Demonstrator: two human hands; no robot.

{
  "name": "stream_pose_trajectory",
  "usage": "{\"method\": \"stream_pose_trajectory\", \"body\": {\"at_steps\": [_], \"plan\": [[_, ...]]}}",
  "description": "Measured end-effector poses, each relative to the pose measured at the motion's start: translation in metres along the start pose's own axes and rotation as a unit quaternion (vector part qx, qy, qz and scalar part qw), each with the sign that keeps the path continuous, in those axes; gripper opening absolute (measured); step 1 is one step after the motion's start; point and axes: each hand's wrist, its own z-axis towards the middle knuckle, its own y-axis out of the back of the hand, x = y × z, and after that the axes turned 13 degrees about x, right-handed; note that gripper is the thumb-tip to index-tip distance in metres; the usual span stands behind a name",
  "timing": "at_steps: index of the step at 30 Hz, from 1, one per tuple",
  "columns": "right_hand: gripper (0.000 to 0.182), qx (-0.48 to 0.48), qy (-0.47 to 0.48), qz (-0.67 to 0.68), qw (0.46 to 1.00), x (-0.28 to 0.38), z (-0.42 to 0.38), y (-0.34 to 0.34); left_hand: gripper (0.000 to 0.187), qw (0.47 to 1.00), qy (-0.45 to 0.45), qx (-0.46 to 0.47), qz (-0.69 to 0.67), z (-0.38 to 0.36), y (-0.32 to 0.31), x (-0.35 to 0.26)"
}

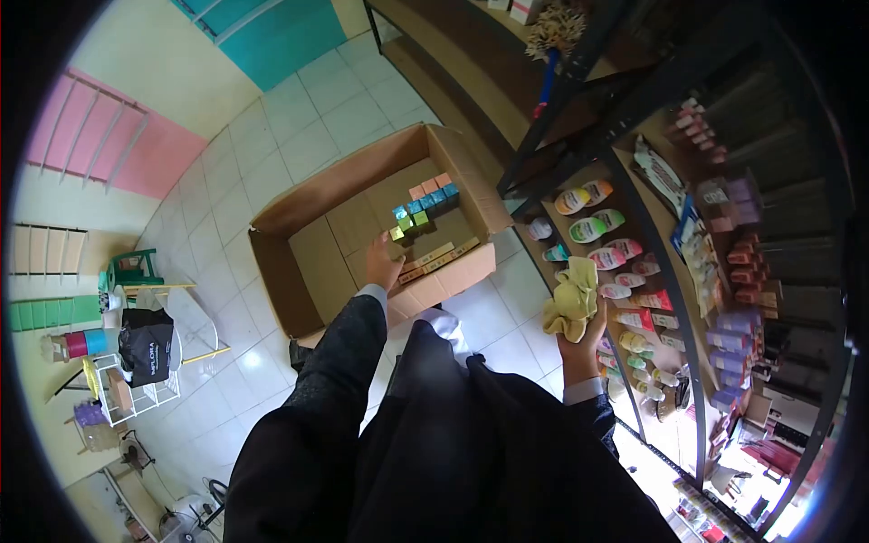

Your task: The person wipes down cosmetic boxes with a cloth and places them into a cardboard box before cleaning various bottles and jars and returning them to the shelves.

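My left hand (384,263) reaches into an open cardboard box (339,185), its fingers closed at a small yellow-green box (396,233). Beside that stand more small boxes in rows: green ones (420,218), blue ones (425,203) and orange ones (429,186). Several flat, narrow cartons (438,260) lie along the near wall of the cardboard box, just right of my left hand. My right hand (584,347) is wrapped round a crumpled yellow cloth (572,297), held up in front of the shelf. Part of the grip is hidden behind the cloth.
A dark-framed shelf (665,271) on the right carries bottles (588,229), tubes and small packs. A duster with a blue handle (548,81) leans at the upper shelf. On the left are a green stool (132,269) and a white rack with a black bag (147,347). Tiled floor (258,362) surrounds the box.
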Motion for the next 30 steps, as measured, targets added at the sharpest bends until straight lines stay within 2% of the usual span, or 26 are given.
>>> {"method": "stream_pose_trajectory", "body": {"at_steps": [1,5,7,9,10,13,15,17,19,20,21,23,25,28,30], "plan": [[0.037,0.001,0.008,-0.001,1.000,-0.010,0.010,0.004,0.067,0.998,0.049,0.025,0.003,0.009,-0.005,0.013],[0.040,-0.043,-0.028,0.026,0.998,-0.033,0.035,-0.016,0.071,0.996,0.061,0.059,0.011,0.041,-0.010,0.024],[0.041,-0.048,-0.027,0.011,0.998,-0.040,0.043,-0.030,0.072,1.000,0.002,0.006,0.024,0.060,-0.009,0.021],[0.043,-0.052,-0.026,-0.005,0.998,-0.038,0.049,-0.040,0.071,1.000,-0.014,0.004,0.015,0.082,-0.006,0.013],[0.046,-0.023,-0.010,0.028,0.999,-0.037,0.049,-0.045,0.070,1.000,-0.030,-0.001,0.006,0.091,-0.005,0.011],[0.071,-0.030,0.008,0.070,0.997,-0.038,0.055,-0.047,0.066,0.999,-0.049,0.020,-0.006,0.119,-0.008,0.021],[0.063,-0.038,0.021,0.032,0.999,-0.038,0.064,-0.049,0.060,0.997,-0.062,0.040,-0.035,0.136,-0.011,0.025],[0.047,-0.034,-0.041,0.001,0.999,-0.039,0.074,-0.035,0.057,0.995,-0.070,0.053,-0.043,0.150,-0.016,0.027],[0.046,-0.059,-0.040,-0.013,0.997,-0.044,0.079,-0.035,0.054,0.994,-0.078,0.062,-0.050,0.161,-0.020,0.028],[0.048,-0.081,-0.041,-0.027,0.995,-0.047,0.082,-0.038,0.051,0.992,-0.035,0.096,-0.075,0.166,-0.021,0.025],[0.048,-0.084,-0.039,-0.027,0.995,-0.048,0.082,-0.042,0.048,0.986,0.008,0.130,-0.099,0.169,-0.023,0.023],[0.046,-0.043,-0.024,-0.058,0.997,-0.048,0.081,-0.049,0.048,0.983,0.021,0.160,-0.090,0.175,-0.023,0.023],[0.046,-0.057,-0.026,-0.036,0.997,-0.051,0.081,-0.045,0.044,0.977,0.034,0.196,-0.082,0.179,-0.024,0.026],[0.046,-0.075,-0.024,-0.013,0.997,-0.053,0.079,-0.041,0.041,0.974,0.035,0.160,-0.154,0.187,-0.029,0.043],[0.046,-0.063,-0.026,-0.017,0.998,-0.052,0.077,-0.041,0.038,0.972,-0.003,0.131,-0.197,0.197,-0.044,0.067]]}}
